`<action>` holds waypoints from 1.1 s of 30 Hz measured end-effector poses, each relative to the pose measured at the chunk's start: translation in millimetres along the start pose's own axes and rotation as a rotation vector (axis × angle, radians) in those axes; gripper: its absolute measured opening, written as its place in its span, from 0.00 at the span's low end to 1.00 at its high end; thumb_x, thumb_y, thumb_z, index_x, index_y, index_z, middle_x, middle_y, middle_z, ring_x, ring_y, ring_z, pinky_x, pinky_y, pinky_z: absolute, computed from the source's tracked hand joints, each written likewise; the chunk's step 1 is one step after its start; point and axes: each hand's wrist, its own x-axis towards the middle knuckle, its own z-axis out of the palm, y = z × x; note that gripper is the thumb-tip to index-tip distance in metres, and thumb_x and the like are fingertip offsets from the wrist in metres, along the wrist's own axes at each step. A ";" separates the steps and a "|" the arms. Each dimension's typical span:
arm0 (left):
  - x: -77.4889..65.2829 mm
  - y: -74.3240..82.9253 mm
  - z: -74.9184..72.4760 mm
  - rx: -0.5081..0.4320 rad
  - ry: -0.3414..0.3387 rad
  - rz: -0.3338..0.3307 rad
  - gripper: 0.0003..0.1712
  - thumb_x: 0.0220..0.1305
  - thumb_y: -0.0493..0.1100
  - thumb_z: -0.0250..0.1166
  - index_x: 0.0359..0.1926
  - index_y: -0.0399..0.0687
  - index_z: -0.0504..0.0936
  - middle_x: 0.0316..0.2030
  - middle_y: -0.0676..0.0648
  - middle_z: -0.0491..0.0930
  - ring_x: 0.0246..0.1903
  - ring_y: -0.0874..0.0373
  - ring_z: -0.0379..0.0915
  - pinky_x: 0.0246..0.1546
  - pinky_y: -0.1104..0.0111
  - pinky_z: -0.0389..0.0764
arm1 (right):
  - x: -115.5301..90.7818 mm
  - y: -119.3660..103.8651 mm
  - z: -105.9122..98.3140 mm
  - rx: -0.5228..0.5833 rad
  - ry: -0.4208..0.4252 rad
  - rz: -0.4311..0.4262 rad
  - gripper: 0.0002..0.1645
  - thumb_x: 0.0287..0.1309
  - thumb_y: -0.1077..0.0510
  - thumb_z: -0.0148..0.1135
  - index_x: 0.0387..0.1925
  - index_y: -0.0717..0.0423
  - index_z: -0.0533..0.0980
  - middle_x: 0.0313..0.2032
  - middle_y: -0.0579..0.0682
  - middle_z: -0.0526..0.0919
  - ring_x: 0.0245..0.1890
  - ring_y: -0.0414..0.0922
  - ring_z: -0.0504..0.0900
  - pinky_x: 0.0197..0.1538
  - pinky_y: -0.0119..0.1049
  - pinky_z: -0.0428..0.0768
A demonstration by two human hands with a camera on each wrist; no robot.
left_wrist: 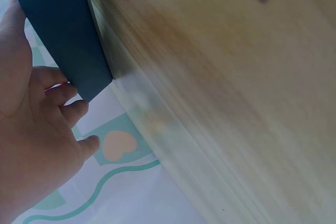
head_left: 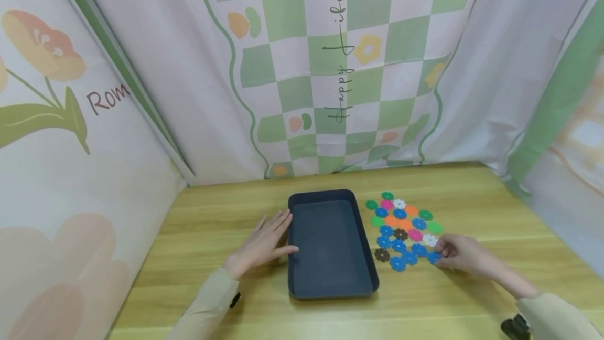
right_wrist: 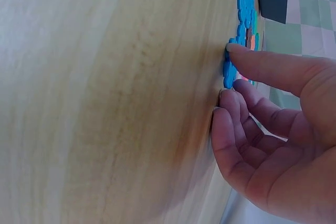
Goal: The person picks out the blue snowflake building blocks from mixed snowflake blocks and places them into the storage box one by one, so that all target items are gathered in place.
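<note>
A dark, shallow rectangular tray (head_left: 330,251) stands on the table. My left hand (head_left: 264,243) rests at its left side, fingers spread and fingertips at the rim, with the thumb reaching over the edge. In the left wrist view, the fingers lie along the tray's outer wall (left_wrist: 63,24). To the right of the tray lies a flat group of flower-shaped plastic discs in blue, green, orange, pink, white and brown. At its near right edge my right hand (head_left: 464,256) pinches a blue flower-shaped disc (right_wrist: 228,72) between thumb and index finger, low over the tabletop.
The discs lie close together, including a brown disc (head_left: 382,255) near the tray's right wall and a white disc (head_left: 430,240) by the right hand. Light wood tabletop (head_left: 226,209) surrounds everything. A printed curtain (head_left: 325,93) hangs along the back edge.
</note>
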 end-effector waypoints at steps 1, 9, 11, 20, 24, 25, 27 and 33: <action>0.2 0.0 0.0 -0.003 0.004 0.003 0.52 0.67 0.69 0.54 0.78 0.42 0.49 0.79 0.42 0.46 0.78 0.43 0.44 0.77 0.40 0.49 | -0.1 0.0 -0.1 -0.004 0.003 -0.006 0.17 0.49 0.57 0.74 0.36 0.61 0.78 0.32 0.47 0.81 0.30 0.28 0.73 0.33 0.24 0.78; 0.2 0.6 -1.7 -0.008 0.003 0.004 0.52 0.67 0.69 0.54 0.78 0.42 0.49 0.79 0.42 0.47 0.78 0.42 0.44 0.76 0.40 0.49 | -1.6 -0.9 1.2 -0.010 0.027 -0.026 0.19 0.48 0.55 0.75 0.37 0.61 0.78 0.32 0.48 0.81 0.30 0.27 0.73 0.34 0.24 0.79; 0.0 0.5 -1.6 -0.007 0.005 0.004 0.52 0.67 0.69 0.54 0.78 0.42 0.50 0.79 0.42 0.47 0.78 0.42 0.45 0.76 0.40 0.49 | -1.2 -1.4 0.7 -0.020 0.027 -0.029 0.18 0.47 0.55 0.75 0.37 0.61 0.78 0.33 0.47 0.82 0.30 0.28 0.74 0.34 0.24 0.79; -0.1 1.0 -0.5 -0.004 -0.003 -0.005 0.52 0.67 0.69 0.53 0.78 0.43 0.49 0.79 0.43 0.46 0.79 0.43 0.44 0.77 0.41 0.48 | 1.2 -3.5 0.2 -0.015 0.021 -0.025 0.18 0.46 0.58 0.76 0.36 0.61 0.77 0.33 0.49 0.82 0.30 0.30 0.75 0.34 0.24 0.79; -0.5 0.8 -0.2 -0.003 -0.002 -0.007 0.52 0.67 0.69 0.54 0.78 0.42 0.49 0.79 0.42 0.47 0.78 0.43 0.44 0.77 0.40 0.49 | 0.7 -4.3 0.4 -0.005 0.020 -0.042 0.18 0.45 0.59 0.76 0.35 0.62 0.77 0.32 0.49 0.82 0.30 0.30 0.74 0.33 0.25 0.79; -0.7 1.0 -0.2 -0.006 -0.001 -0.007 0.52 0.67 0.69 0.54 0.78 0.42 0.49 0.79 0.42 0.47 0.78 0.43 0.44 0.76 0.40 0.49 | 0.4 -4.3 0.8 -0.004 0.019 -0.039 0.18 0.45 0.59 0.76 0.35 0.61 0.76 0.32 0.49 0.82 0.30 0.30 0.74 0.34 0.24 0.79; -0.9 1.3 -0.2 -0.012 -0.001 -0.008 0.52 0.67 0.69 0.53 0.78 0.42 0.49 0.79 0.42 0.46 0.79 0.43 0.43 0.77 0.40 0.48 | -0.1 -4.5 1.2 -0.005 0.017 -0.031 0.18 0.44 0.59 0.76 0.36 0.61 0.76 0.33 0.49 0.82 0.30 0.30 0.74 0.34 0.24 0.79; -0.5 0.1 0.8 -0.013 0.000 -0.008 0.53 0.67 0.70 0.53 0.78 0.42 0.48 0.79 0.43 0.46 0.78 0.43 0.44 0.76 0.40 0.48 | -0.2 -4.6 1.3 -0.021 0.020 -0.018 0.19 0.43 0.61 0.76 0.37 0.62 0.77 0.34 0.49 0.82 0.31 0.34 0.77 0.35 0.24 0.80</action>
